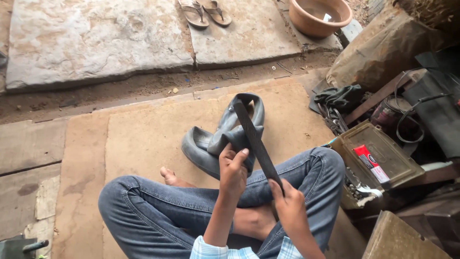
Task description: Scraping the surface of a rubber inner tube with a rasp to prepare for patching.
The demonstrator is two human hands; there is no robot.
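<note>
A grey rubber inner tube (pixel 225 136) lies folded on the brown mat in front of my crossed legs in blue jeans. My left hand (pixel 233 170) grips a fold of the tube, thumb on top. My right hand (pixel 286 201) holds the near end of a long flat black file (pixel 254 136), whose rough blade slants up and away across the tube. Both hands are close together above my bare feet.
An open tool box (pixel 383 160) with a small red-and-white tube on its lid stands at my right knee. Dark cloth, cables and boxes pile up at the right. Sandals (pixel 205 12) and a clay-coloured basin (pixel 318 17) rest on stone slabs beyond the mat (pixel 143 139).
</note>
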